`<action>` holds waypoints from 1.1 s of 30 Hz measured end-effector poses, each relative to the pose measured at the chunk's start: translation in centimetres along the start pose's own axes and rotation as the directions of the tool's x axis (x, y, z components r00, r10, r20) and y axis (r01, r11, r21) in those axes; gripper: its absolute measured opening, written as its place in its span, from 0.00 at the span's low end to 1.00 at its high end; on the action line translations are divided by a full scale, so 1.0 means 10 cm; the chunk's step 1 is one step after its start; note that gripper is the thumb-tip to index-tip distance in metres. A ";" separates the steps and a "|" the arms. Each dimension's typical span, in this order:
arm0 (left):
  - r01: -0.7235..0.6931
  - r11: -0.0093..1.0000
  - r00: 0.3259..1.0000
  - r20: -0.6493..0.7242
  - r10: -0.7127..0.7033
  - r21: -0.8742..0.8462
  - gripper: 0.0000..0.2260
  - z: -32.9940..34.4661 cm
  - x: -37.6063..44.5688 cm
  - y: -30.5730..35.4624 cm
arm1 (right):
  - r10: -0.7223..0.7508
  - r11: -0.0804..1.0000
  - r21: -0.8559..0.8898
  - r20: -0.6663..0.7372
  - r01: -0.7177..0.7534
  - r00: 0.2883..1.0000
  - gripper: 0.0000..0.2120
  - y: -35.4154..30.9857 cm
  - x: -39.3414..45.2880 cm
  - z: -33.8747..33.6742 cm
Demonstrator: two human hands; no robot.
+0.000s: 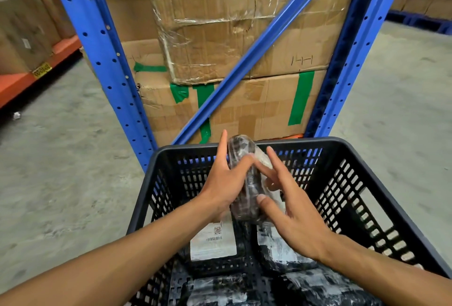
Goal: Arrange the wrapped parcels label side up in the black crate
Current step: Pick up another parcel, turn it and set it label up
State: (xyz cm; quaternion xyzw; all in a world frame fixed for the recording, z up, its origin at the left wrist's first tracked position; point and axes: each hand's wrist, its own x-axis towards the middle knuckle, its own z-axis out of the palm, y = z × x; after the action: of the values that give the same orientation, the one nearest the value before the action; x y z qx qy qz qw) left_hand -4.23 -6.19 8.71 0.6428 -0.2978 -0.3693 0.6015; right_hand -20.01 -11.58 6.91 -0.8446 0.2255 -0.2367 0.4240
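Both hands, left hand [223, 183] and right hand [291, 210], held one wrapped parcel [244, 183] upright above the black crate [342, 149]; its label was too blurry to read.

Black crate [347, 198]: matt moulded plastic, walls and floor pierced in a lattice of slots. Held parcel [244, 183]: dark contents under glossy, crinkled clear film that catches the light. Parcels lying in the crate [288, 254]: the same shiny wrinkled film; one carries a flat, matt white paper label [212, 242]. Cartons [220, 36]: brown cardboard, dull and scuffed, partly covered by glossy stretch film and strips of smooth green tape [301, 99]. Rack uprights [97, 43]: blue painted metal, smooth with a slight sheen, perforated. Floor [61, 171]: grey concrete, rough and matt.
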 end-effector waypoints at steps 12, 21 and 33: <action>-0.115 0.989 0.993 -0.001 0.115 -0.088 0.29 -0.26 -0.01 -0.08 | 0.106 0.950 -0.285 -0.095 -0.129 0.990 0.26 0.15 0.17 0.05; 0.118 0.960 0.993 0.030 -0.114 -0.254 0.25 -0.53 -0.02 -0.22 | 0.257 0.927 0.300 -0.068 -0.226 0.964 0.36 0.22 0.22 0.24; 0.104 0.947 0.993 0.029 -0.118 0.303 0.30 -0.70 -0.28 -0.65 | 0.285 0.949 0.148 -0.025 -0.278 0.958 0.36 0.41 0.21 0.66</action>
State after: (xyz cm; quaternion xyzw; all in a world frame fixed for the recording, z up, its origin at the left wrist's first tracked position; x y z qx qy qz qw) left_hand -0.31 0.63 2.61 0.7337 -0.3279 -0.3678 0.4678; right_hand -15.18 -11.03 0.45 -0.7656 0.3359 -0.2086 0.5075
